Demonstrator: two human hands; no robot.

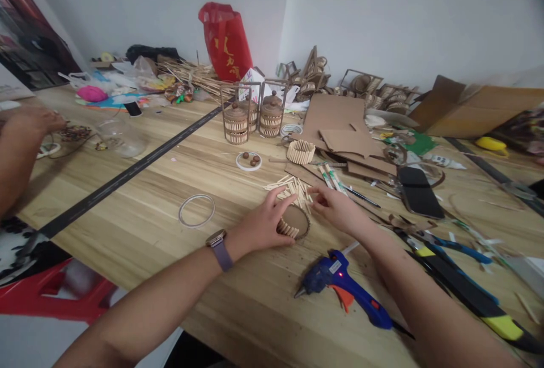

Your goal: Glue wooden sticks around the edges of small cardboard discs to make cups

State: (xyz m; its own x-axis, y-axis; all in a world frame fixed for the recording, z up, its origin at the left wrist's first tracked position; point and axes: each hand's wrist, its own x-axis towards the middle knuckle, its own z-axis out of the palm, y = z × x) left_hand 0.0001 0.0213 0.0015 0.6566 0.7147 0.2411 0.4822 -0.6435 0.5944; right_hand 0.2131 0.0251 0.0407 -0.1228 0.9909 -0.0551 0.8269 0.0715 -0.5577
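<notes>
My left hand (272,222) curves its thumb and fingers round the left side of a round brown base (301,221), which has a row of short wooden sticks standing along part of its rim. Just right of the base, over a loose heap of pale sticks (293,185), is my right hand (330,204), its thumb and fingertips close together; anything between them is too small to make out. A blue glue gun (346,283) lies below, its nozzle pointing left. Farther back stands a ring of upright sticks (301,152).
Small lidded stick baskets (236,124) stand at the back centre. Cardboard (335,119), a phone (420,191) and pliers (461,249) lie on the right. A white tape ring (196,211) is left of my hands. Another person's hand (34,120) is at far left.
</notes>
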